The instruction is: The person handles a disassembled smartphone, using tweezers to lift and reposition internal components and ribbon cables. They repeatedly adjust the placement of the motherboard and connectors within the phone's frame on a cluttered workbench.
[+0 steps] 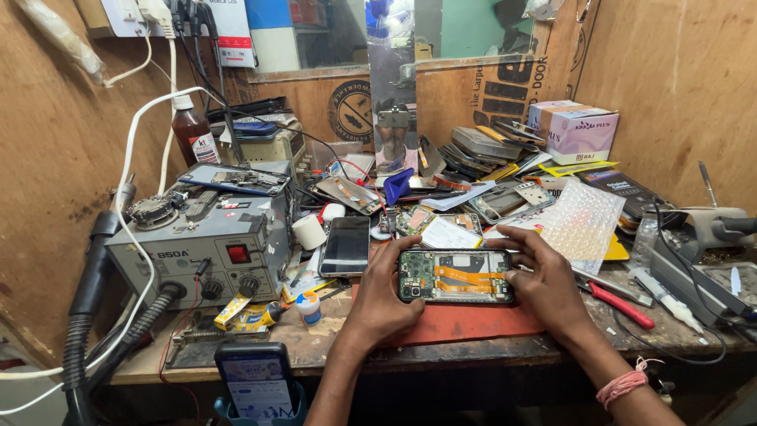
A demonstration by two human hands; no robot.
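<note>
While the opened phone [456, 276] is lying with its long axis left to right over the red mat [465, 322] at the bench's [315, 339] front, I am gripping its ends, left hand [386, 296] and right hand [544, 280] equally near.

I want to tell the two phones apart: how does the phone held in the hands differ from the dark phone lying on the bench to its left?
The opened phone has its back off, showing a green board and orange ribbon cables; the dark phone shows only a blank black screen. The opened phone lies sideways between the left hand and right hand; the dark phone lies lengthwise, untouched. Both are slim rectangles.
</note>
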